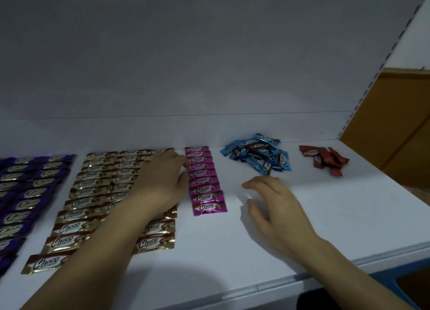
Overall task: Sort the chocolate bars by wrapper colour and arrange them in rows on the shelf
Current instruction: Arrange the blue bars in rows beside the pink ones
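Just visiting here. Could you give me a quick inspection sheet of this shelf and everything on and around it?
Surface: white shelf, dimly lit.
Job's things: purple bars and gold bars in rows; pink bars in one column; blue bars and red bars in loose heaps.
Clutter: nothing seen.
Hands: left hand rests over the gold bars, fingers at the pink bars; right hand open, holding nothing.
Cables: nothing seen.
Surroundings: white back wall; brown board at right.
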`<state>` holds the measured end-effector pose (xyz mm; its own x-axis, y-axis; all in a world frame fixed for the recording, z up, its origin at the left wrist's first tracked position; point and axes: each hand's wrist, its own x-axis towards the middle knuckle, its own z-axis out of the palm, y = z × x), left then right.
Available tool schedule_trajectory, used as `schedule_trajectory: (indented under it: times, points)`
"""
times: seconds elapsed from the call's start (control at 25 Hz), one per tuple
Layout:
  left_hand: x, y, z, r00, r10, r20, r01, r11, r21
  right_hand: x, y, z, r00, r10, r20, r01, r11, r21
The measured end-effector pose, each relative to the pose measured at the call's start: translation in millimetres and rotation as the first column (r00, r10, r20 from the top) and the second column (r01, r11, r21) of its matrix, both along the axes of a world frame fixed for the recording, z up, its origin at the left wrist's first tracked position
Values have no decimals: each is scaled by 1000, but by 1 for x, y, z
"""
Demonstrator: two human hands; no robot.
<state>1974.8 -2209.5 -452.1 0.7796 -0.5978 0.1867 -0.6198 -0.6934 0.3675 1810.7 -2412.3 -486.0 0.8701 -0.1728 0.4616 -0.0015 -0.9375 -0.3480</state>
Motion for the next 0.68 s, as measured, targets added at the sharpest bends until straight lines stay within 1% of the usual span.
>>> schedule_trajectory:
  times: [0.08, 0.12, 0.2, 0.24, 0.32, 0.36, 0.4, 0.48, 0.52, 0.6, 0.68]
  points:
    - [3, -21, 9, 998, -62, -25, 63, 998, 23, 1, -44, 8, 996, -92, -8, 92, 996, 13]
    - [7, -45, 13, 992, -121, -41, 122, 992, 19, 4, -70, 10, 991, -135, 3, 135, 991, 23]
    - [16, -104, 11, 978, -202, -43, 203, 979, 14, 18, -111, 10, 985, -170, 26, 169, 985, 16]
    - [16, -135, 5, 976, -207, -66, 209, 977, 34, 27, -127, 10, 985, -173, 11, 173, 985, 30]
    - [9, -188, -18, 981, -149, -123, 162, 982, 96, 50, -156, 14, 985, -164, -59, 169, 982, 89]
    - [3, -205, -32, 988, -124, -92, 135, 984, 118, 63, -169, 15, 985, -147, -92, 154, 985, 82]
    - [-1, -216, -44, 994, -109, -28, 112, 985, 134, 75, -180, 15, 987, -115, -110, 122, 991, 56]
    - [2, -227, -58, 992, -93, 82, 82, 988, 132, 93, -194, 13, 994, -52, -96, 55, 998, 36]
    - [5, -231, -60, 989, -80, 121, 66, 991, 116, 97, -199, 9, 996, -34, -78, 39, 998, 59]
    - [10, -235, -59, 980, -37, 194, 32, 999, 27, 94, -201, -1, 999, -28, -29, 33, 984, 173]
    - [9, -237, -60, 964, -8, 264, 36, 994, -100, 89, -202, -3, 998, 2, -57, 15, 956, 294]
